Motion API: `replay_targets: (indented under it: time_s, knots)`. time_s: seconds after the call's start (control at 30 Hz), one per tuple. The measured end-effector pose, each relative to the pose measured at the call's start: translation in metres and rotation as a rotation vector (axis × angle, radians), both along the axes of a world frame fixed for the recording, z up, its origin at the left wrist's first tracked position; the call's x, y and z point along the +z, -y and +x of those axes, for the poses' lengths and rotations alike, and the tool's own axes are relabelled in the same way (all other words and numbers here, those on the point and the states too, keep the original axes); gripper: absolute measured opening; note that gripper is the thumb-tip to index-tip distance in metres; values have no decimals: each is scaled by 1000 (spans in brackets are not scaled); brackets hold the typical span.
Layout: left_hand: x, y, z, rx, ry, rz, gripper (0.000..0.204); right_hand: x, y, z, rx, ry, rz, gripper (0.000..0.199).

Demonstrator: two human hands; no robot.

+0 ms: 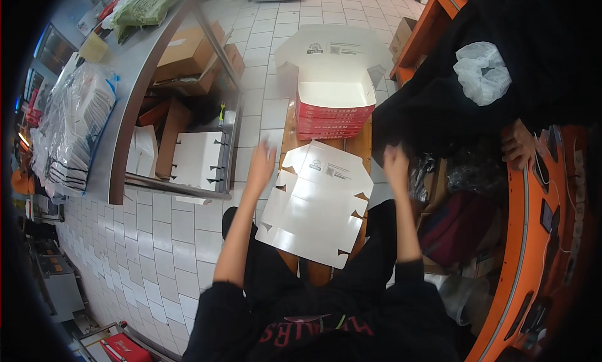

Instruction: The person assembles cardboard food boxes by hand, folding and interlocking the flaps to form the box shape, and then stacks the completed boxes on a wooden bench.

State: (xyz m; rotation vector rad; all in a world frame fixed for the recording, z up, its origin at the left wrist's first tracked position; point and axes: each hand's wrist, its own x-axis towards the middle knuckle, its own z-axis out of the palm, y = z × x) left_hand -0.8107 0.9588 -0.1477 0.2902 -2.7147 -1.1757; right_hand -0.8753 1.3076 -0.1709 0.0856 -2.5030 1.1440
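Note:
A flat, glossy white cardboard box blank (316,202) with notched side edges lies before me on a narrow wooden bench (290,127). Beyond it stands a stack of folded red-and-white boxes (335,117), the top one with its lid raised and its white inside showing. My left hand (263,161) is up beside the blank's far left corner, apart from it and smeared by motion. On the other side, my right hand (396,164) hovers off the blank's right edge with fingers curled in and nothing visible in them.
At left, a metal table (135,79) bears bagged white cartons (78,123); its lower shelf holds more white blanks (197,158) and brown cardboard boxes (185,54). To the right are a person in black with a white cap (483,73), that person's hand (519,145), and an orange counter (520,236).

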Motion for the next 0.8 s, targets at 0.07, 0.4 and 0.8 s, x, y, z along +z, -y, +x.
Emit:
replay_targets:
  time_s: [0.07, 0.4, 0.8]
  knots:
    - [-74, 14, 95, -11, 111, -228, 48, -32, 0, 99, 94, 453, 302, 34]
    - [0, -32, 138, 214, 115, -80, 16, -62, 22, 187, -52, 400, 30, 41]
    - [50, -12, 150, 75, 312, 619, 30, -48, 31, 196, 46, 752, -487, 39]
